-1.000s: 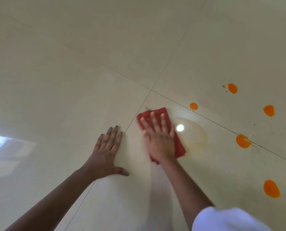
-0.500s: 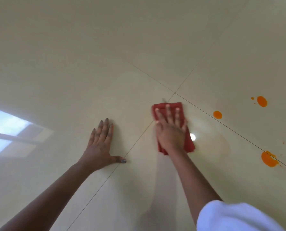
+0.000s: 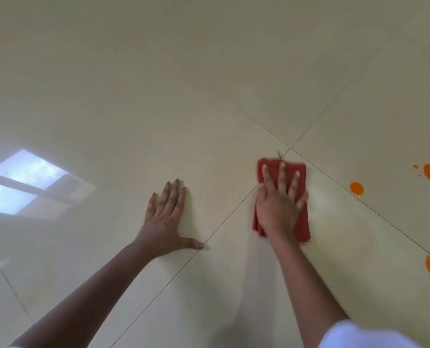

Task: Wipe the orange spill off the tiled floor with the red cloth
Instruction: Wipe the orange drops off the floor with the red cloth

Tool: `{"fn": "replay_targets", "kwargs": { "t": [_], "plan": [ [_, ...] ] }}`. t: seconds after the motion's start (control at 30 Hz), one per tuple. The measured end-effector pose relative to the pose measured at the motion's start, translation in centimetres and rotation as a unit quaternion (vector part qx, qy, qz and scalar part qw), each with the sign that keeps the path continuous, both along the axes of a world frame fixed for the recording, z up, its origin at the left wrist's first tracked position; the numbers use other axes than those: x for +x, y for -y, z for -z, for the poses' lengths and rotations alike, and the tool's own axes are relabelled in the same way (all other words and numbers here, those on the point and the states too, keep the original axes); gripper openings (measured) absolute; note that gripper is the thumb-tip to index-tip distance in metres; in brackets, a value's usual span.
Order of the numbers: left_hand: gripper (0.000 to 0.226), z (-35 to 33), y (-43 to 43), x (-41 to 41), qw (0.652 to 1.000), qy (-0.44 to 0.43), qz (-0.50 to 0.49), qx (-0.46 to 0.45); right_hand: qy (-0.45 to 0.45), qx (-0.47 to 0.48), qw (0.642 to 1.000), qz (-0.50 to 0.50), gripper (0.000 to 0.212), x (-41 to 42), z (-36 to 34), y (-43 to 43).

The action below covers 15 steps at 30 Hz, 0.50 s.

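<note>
Red cloth (image 3: 301, 223) slid left; long axis points away, under right hand (image 3: 278, 207).

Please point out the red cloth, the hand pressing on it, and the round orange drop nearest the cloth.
red cloth (image 3: 302, 228): head view, uncovered lower right corner of the cloth.
right hand (image 3: 276, 209): head view, back of the hand.
orange drop (image 3: 357, 188): head view, middle of the drop.

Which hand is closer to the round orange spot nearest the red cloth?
Right. The right hand presses flat on the red cloth just left of the orange spot; the left hand rests flat on the floor farther left.
</note>
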<state>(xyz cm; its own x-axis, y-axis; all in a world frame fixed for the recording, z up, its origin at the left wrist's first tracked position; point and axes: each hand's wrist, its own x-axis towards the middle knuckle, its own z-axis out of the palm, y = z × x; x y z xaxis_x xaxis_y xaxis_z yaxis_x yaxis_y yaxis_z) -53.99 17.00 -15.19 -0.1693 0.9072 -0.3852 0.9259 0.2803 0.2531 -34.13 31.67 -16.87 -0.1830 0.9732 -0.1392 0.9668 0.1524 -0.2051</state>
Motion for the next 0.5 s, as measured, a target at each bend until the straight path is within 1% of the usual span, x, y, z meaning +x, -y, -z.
{"fn": "replay_targets", "kwargs": {
  "t": [0.03,0.1,0.13,0.2,0.23,0.27,0.3,0.37,0.43,0.47,0.5],
  "plan": [
    [0.137,0.1,-0.1,0.0,1.000,-0.001,-0.005,0.000,0.003,0.021,1.000,0.001,0.052,0.0,-0.3,3.0],
    [0.137,0.2,-0.2,0.0,1.000,0.003,-0.008,-0.005,-0.007,0.020,0.995,-0.094,0.054,-1.8,-0.2,8.7],
    [0.136,0.3,-0.3,0.0,1.000,0.007,-0.007,-0.009,-0.013,0.016,0.989,-0.149,0.054,-3.2,-0.2,9.8],
    [0.136,0.6,-0.3,-0.2,1.000,0.014,-0.009,-0.008,-0.030,0.028,0.969,-0.244,0.052,-6.3,-0.2,7.0],
    [0.136,0.6,-0.3,-0.2,1.000,0.018,-0.007,-0.008,-0.021,0.023,0.964,-0.263,0.051,-7.2,-0.2,4.2],
    [0.136,0.6,-0.3,-0.3,1.000,0.019,-0.006,-0.004,0.002,0.014,0.966,-0.258,0.050,-7.7,0.0,1.1],
    [0.137,0.6,-0.3,-0.2,1.000,0.021,-0.007,0.001,0.018,0.003,0.975,-0.223,0.050,-7.5,0.0,-1.7],
    [0.136,0.4,-0.2,-0.2,1.000,0.022,-0.008,0.004,0.010,-0.018,0.993,-0.116,0.050,-5.7,0.1,-4.7],
    [0.135,0.4,-0.3,-0.2,1.000,0.021,-0.008,0.005,-0.013,-0.008,1.000,-0.022,0.051,-4.2,0.1,-3.0],
    [0.134,0.4,-0.3,-0.2,1.000,0.019,-0.010,0.008,-0.009,0.006,1.000,-0.015,0.051,-4.3,0.1,-0.6],
    [0.134,0.4,-0.3,-0.2,1.000,0.018,-0.009,0.008,-0.005,0.018,0.999,-0.042,0.051,-5.0,-0.1,2.3]
  ]
}}
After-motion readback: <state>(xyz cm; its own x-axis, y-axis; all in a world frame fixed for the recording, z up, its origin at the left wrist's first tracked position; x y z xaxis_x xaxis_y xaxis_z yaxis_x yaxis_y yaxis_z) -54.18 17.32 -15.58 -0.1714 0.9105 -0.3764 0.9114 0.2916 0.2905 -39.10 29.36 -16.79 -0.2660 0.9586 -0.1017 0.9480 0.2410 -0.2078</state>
